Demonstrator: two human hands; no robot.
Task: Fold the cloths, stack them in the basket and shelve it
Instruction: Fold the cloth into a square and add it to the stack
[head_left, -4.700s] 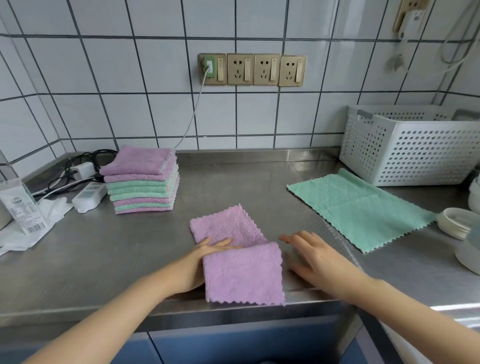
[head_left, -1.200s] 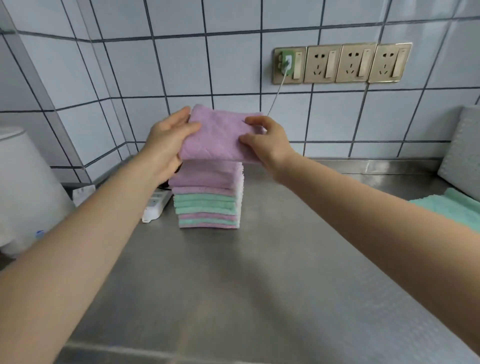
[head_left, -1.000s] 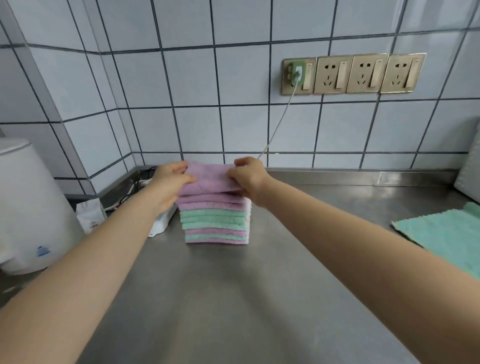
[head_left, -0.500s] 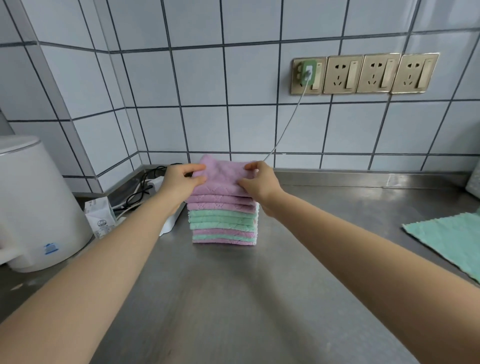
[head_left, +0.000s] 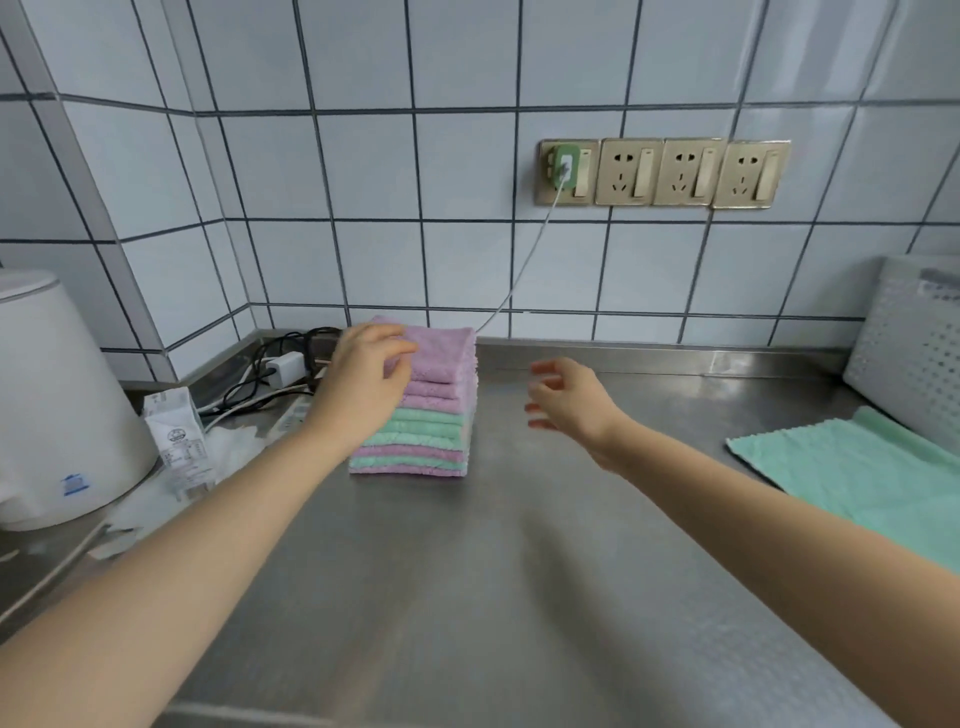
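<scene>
A steel counter (head_left: 519, 571) runs under both arms. Right of the right hand (head_left: 574, 402) lies an unfolded green cloth (head_left: 862, 478), the white basket (head_left: 914, 353) behind it. The left hand (head_left: 363, 387) rests against the folded stack of cloths (head_left: 431, 421) (purple on top), fingers loosely curled. The right hand hovers apart, relaxed, holding nothing.

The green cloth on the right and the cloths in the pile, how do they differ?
The green cloth lies spread flat in a single layer by the basket; the pile holds folded pink and green cloths stacked square. The left hand touches the pile; nothing touches the green cloth. Both sit on the steel counter.
</scene>
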